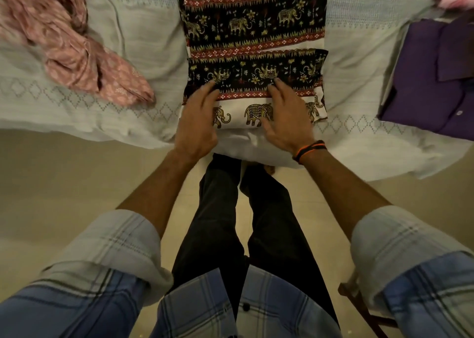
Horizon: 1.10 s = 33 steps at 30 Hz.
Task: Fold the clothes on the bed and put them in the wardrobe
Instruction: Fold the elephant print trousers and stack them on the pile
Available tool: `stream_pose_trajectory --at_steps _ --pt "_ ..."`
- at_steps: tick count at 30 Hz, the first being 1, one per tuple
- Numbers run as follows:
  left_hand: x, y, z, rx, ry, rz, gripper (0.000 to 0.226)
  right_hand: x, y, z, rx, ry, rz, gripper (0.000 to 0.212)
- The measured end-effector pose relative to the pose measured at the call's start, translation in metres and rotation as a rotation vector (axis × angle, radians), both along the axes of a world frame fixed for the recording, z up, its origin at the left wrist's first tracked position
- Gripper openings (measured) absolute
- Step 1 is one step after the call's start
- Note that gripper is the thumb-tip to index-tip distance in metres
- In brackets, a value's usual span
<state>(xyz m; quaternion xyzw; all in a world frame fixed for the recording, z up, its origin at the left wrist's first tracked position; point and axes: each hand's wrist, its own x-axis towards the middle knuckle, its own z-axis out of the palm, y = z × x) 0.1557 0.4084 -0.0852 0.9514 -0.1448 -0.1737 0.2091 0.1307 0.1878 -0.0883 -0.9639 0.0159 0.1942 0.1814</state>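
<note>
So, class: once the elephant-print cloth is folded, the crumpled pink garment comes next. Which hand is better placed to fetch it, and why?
Probably the left hand. The pink garment lies on its side of the bed. The right hand would have to cross over the elephant-print cloth.

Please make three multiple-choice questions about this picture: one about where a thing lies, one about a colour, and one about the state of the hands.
1. Where does the crumpled pink garment lie?
A. On the bed, left of the elephant-print cloth
B. On the floor
C. Under the purple shirt

2. What colour is the folded shirt on the right?
A. Green
B. Purple
C. Yellow

3. What are both hands doing?
A. Hanging idle
B. Lifting the pink garment
C. Pressing with straight fingers on the print cloth

Answers:
1 A: the pink garment lies on the bed, left of the elephant-print cloth.
2 B: the shirt is purple.
3 C: the left hand and right hand lie flat on the cloth.
</note>
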Motion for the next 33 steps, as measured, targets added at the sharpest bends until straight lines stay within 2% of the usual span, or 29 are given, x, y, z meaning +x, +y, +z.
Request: stream_pose_trajectory --at_steps 2,4,6,9,11,13,15,17,19,21,24,30,33 --pt "0.009 -0.013 -0.011 0.037 0.088 -0.027 0.08 0.006 0.006 -0.012 0.013 0.093 0.09 0.083" --pt "0.023 -0.015 -0.023 0.176 0.221 0.009 0.102 0.015 -0.003 -0.025 -0.038 0.173 0.099 0.091" --pt "0.04 -0.005 -0.03 0.292 0.337 0.046 0.125 0.023 -0.023 -0.031 -0.086 0.233 0.008 0.099" --pt "0.057 0.012 -0.025 0.309 0.49 0.135 0.143 0.029 -0.057 -0.029 -0.084 0.318 -0.088 0.107" --pt "0.052 0.01 -0.019 0.377 0.461 0.106 0.147 0.027 -0.061 -0.022 -0.115 0.293 -0.036 0.113" --pt "0.036 -0.001 -0.014 0.374 0.323 0.053 0.151 0.022 -0.049 -0.016 -0.13 0.198 0.037 0.116" --pt "0.014 -0.016 -0.015 0.314 0.187 -0.107 0.147 0.014 -0.031 -0.014 -0.11 0.161 0.189 0.111" --pt "-0.004 -0.03 -0.021 0.261 0.151 -0.253 0.128 0.004 -0.017 -0.019 -0.144 0.157 0.308 0.103" --pt "-0.01 -0.037 -0.029 0.282 0.183 -0.27 0.102 0.004 -0.013 -0.024 -0.186 0.165 0.275 0.098" --pt "-0.007 -0.036 -0.033 0.322 0.184 -0.219 0.09 0.009 -0.016 -0.027 -0.216 0.192 0.215 0.098" --pt "0.004 -0.03 -0.036 0.367 0.145 -0.231 0.085 0.016 -0.023 -0.031 -0.255 0.18 0.203 0.094" --pt "0.013 -0.028 -0.028 0.435 0.143 -0.268 0.09 0.022 -0.028 -0.022 -0.26 0.144 0.281 0.067" --pt "0.021 -0.03 -0.008 0.452 0.165 -0.261 0.078 0.026 -0.036 -0.009 -0.235 0.128 0.306 0.06"
